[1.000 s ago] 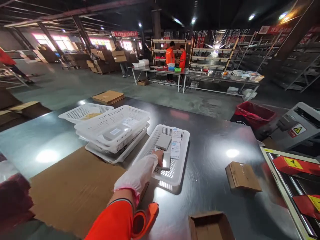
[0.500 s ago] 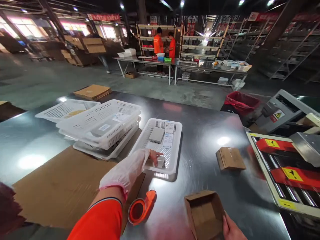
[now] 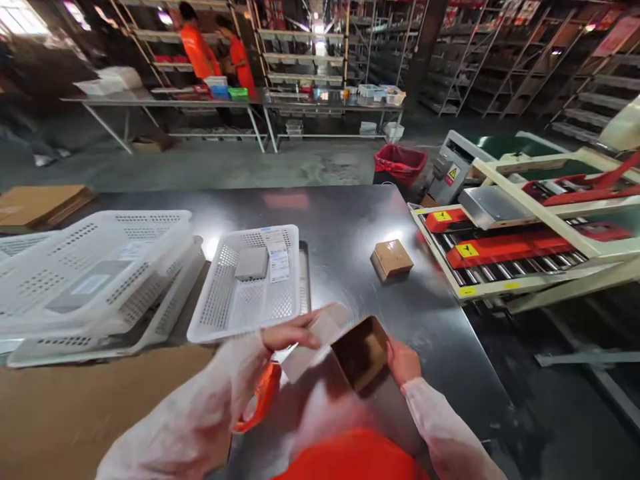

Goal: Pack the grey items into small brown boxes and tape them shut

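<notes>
While the left hand [image 3: 293,333] and the right hand [image 3: 403,363] are on that box [image 3: 361,353], how do the fingers stand?

Both sets are closed on it. The left fingers [image 3: 295,331] curl over a pale flap, and the right fingers [image 3: 400,357] press against the box's side wall. Its open end sits between them, tilted up, with the brown inside showing.

Is it on the table?

I can't tell whether it touches the steel table [image 3: 345,220] below the fingers.

What's closest to the hands?

An orange tape dispenser [image 3: 263,400] lies just below the left fingers, partly hidden by the forearm. Further left of them is a cardboard sheet [image 3: 75,413].

And beyond the fingers?

Just ahead of the left fingers is a white basket [image 3: 245,327] holding a grey pack [image 3: 251,263] and paper labels [image 3: 278,261]. Stacked baskets [image 3: 100,280] sit left of it. Ahead of the right fingers is a small carton [image 3: 391,260], and further right, a roller conveyor [image 3: 500,263].

Further off?

There's a red bin [image 3: 400,163], then two co-workers [image 3: 200,50] in orange by shelves [image 3: 300,40].
</notes>
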`<state>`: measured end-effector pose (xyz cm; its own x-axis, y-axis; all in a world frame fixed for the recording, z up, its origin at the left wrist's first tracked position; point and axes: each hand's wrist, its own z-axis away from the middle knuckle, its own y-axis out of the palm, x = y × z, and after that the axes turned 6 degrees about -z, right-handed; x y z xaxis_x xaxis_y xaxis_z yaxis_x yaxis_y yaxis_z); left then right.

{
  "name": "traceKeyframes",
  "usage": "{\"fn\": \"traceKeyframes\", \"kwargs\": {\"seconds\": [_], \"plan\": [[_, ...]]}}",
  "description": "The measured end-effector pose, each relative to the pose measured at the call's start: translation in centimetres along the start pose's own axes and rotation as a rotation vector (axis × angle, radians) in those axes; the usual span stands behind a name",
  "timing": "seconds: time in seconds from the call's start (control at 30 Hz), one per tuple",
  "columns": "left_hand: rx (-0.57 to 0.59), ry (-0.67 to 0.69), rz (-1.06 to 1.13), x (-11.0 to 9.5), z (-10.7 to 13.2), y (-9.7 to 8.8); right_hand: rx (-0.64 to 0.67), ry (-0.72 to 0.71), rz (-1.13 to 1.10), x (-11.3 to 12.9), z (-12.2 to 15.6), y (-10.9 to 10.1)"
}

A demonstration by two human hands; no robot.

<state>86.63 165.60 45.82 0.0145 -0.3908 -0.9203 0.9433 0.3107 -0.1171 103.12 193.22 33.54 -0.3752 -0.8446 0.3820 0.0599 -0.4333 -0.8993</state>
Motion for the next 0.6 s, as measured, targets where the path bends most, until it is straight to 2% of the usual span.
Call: {"fn": "traceKeyframes", "kwargs": {"seconds": [0.03, 0.07, 0.1, 0.17, 0.23, 0.3, 0.37, 0.6], "plan": [[0.019, 0.085, 0.078, -0.4, -1.3, 2.8, 0.005, -0.011, -0.011, 0.0, 0.0, -0.1], [-0.020, 0.108, 0.081, -0.6, -2.7, 5.4, 0.014, -0.023, -0.021, -0.1, 0.1, -0.2], [-0.129, 0.067, 0.009, -0.6, -4.0, 7.8, 0.024, -0.042, -0.034, -0.3, 0.1, -0.3], [-0.368, -0.083, -0.340, -0.1, -6.1, 11.6, 0.047, -0.088, -0.064, -0.8, 0.2, -0.5], [-0.545, -0.218, -0.742, 0.7, -7.2, 14.2, 0.068, -0.130, -0.092, -1.3, 0.2, -0.5], [-0.644, -0.274, -0.990, 1.4, -7.3, 15.8, 0.085, -0.158, -0.112, -1.6, 0.3, -0.5], [-0.699, -0.276, -1.079, 1.8, -7.1, 16.5, 0.099, -0.177, -0.120, -1.7, 0.3, -0.4], [-0.741, -0.254, -1.197, 2.5, -8.1, 16.3, 0.157, -0.236, -0.063, -1.0, -0.2, -0.8]]}}
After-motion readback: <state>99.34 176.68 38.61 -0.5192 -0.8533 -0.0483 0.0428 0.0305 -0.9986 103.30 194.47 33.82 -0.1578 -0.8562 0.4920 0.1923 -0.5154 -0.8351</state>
